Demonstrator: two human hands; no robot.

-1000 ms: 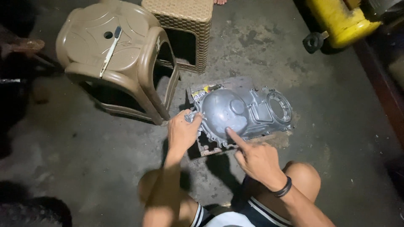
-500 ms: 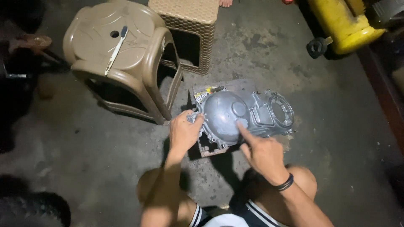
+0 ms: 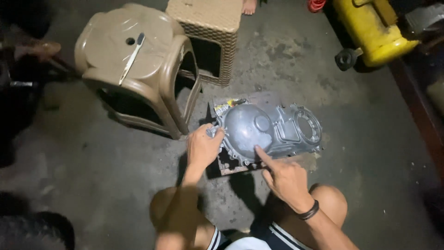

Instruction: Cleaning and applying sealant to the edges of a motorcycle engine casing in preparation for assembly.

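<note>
A grey metal engine cover (image 3: 273,128) lies on a piece of cardboard (image 3: 233,166) on the concrete floor. My left hand (image 3: 201,147) grips the cover's left edge. My right hand (image 3: 286,177) has its index finger stretched out, the tip touching the cover's near side below the domed part. A black band sits on my right wrist. My bare knees show at the bottom of the view.
A brown plastic stool (image 3: 136,65) stands at the left with a toothbrush (image 3: 132,56) on its seat. A woven tan stool (image 3: 206,32) is behind it. A yellow machine (image 3: 372,28) sits at the top right. A person's toes (image 3: 249,6) show at the top edge.
My right index finger slid across the dome toward the right and came back to the cover's near edge. My left hand kept its grip on the left edge.
</note>
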